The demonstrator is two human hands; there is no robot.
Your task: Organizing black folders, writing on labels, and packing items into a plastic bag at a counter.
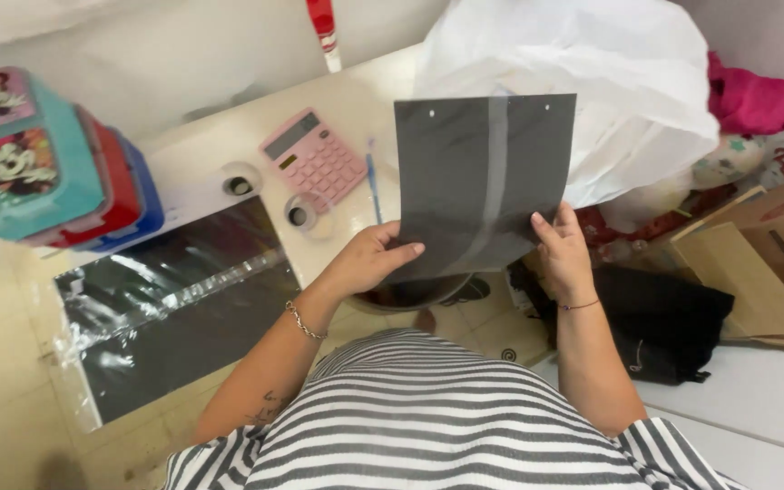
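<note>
A cream table (pixel 229 136) stretched across the view, with a big white plastic bag (pixel 592 82) heaped at its far right end and a long clear-wrapped stack of black sheets (pixel 174 318) lying over its near edge on the left. Held upright above the table edge, in front of the bag, was a dark grey sheet (pixel 465 172) with two punched holes along its top and a pale stripe down the middle. The left hand (pixel 369 259) was closed on the sheet's lower left corner, thumb across the front. The right hand (pixel 563 249) gripped the lower right edge, fingers curled behind. A pink calculator (pixel 312 159) lay beyond the left hand, a blue pen (pixel 374 181) just beside it
</note>
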